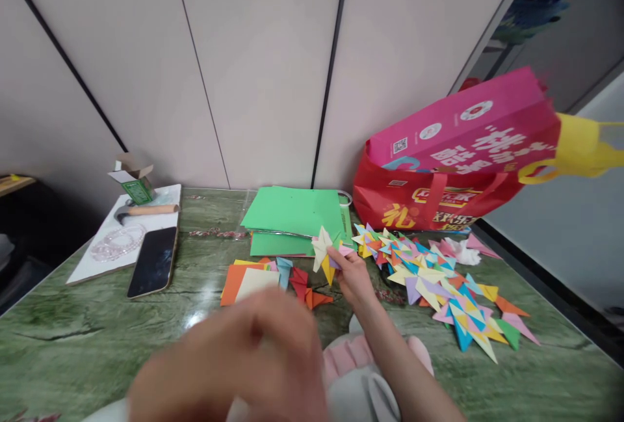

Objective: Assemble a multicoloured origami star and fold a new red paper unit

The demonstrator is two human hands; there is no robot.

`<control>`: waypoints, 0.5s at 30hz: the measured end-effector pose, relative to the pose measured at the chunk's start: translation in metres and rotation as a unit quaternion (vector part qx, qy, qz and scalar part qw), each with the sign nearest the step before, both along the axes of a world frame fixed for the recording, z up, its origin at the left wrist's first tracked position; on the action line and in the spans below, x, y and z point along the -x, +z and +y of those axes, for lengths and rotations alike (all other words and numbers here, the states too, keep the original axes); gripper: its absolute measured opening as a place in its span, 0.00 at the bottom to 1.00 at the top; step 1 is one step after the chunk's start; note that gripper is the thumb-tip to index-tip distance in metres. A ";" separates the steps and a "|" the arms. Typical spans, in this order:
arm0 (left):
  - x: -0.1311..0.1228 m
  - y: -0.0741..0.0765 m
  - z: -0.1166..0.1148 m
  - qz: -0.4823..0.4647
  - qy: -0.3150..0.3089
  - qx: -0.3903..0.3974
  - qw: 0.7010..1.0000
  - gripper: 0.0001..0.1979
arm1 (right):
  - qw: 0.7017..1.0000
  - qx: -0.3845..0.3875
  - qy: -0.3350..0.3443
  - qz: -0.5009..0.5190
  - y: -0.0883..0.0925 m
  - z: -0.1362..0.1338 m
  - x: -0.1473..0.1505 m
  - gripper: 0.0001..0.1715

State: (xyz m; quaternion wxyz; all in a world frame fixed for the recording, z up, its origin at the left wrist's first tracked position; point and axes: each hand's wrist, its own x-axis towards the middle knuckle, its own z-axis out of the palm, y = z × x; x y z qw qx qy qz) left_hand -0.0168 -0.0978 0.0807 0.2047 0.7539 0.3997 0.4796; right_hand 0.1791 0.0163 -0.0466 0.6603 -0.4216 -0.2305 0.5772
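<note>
My right hand reaches out over the green marble table and pinches a folded paper star of yellow, white and pink, held up just in front of the green sheets. My left hand is close to the camera at the bottom, blurred by motion; its fingers cannot be made out. A row of several finished colourful paper stars lies to the right of my right hand. Loose orange, red and blue folded pieces lie to its left.
A stack of green paper sheets lies at the back. A red and pink bag stands at the back right. At the left a white board carries a phone, a bead bracelet, a hammer and a small carton.
</note>
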 end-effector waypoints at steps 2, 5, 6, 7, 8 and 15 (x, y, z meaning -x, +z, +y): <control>-0.012 0.011 0.033 0.002 0.032 0.040 0.999 0.06 | 1.000 0.009 -0.019 0.016 -0.001 0.002 -0.001 0.17; -0.024 -0.018 0.079 0.042 0.083 0.099 0.991 0.06 | 0.999 0.023 -0.036 0.021 0.000 0.004 -0.002 0.17; -0.026 -0.036 0.092 0.064 0.092 0.116 0.987 0.07 | 0.999 0.025 -0.039 0.020 0.000 0.004 -0.003 0.17; -0.028 -0.054 0.102 0.099 0.092 0.133 0.982 0.07 | 0.999 0.025 -0.041 0.020 0.000 0.004 -0.003 0.17; -0.029 -0.071 0.109 0.137 0.088 0.147 0.976 0.06 | 0.999 0.025 -0.042 0.020 0.000 0.004 -0.003 0.17; -0.038 -0.111 0.118 0.372 0.002 0.088 0.924 0.21 | 0.999 0.023 -0.043 0.016 0.001 0.004 -0.002 0.16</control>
